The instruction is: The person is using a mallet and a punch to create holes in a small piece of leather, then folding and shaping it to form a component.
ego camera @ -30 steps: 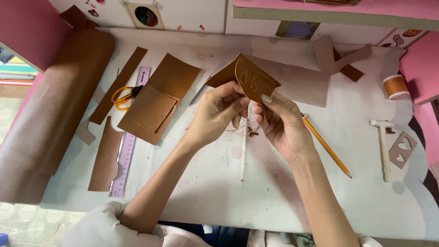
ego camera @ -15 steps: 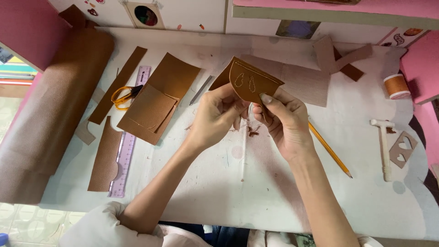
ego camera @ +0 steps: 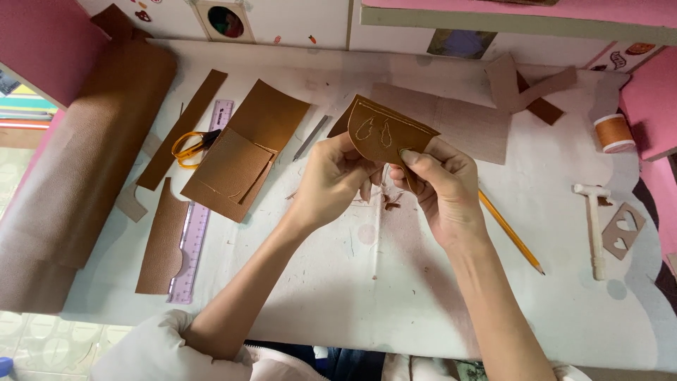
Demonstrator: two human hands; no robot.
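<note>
Both my hands hold a small brown leather piece [ego camera: 381, 132] up above the white table [ego camera: 395, 296]. The piece has a curved top edge and two teardrop outlines drawn on it. My left hand [ego camera: 331, 180] pinches its lower left edge. My right hand [ego camera: 441, 187] grips its lower right side, thumb pressed on the face. Small leather scraps [ego camera: 390, 203] lie on the table just beneath the hands.
A big brown leather roll [ego camera: 77, 162] lies at the left. Leather strips, a folded leather panel [ego camera: 243, 159], yellow scissors [ego camera: 190, 147] and a purple ruler [ego camera: 197, 233] sit left of centre. A pencil [ego camera: 511, 233], white hammer [ego camera: 596, 226], heart stencil [ego camera: 622, 229] and thread spool [ego camera: 612, 132] lie at right.
The leather piece has been turned so its marked face points more toward me and sits flatter between the hands. Both hands stayed in about the same spot.
</note>
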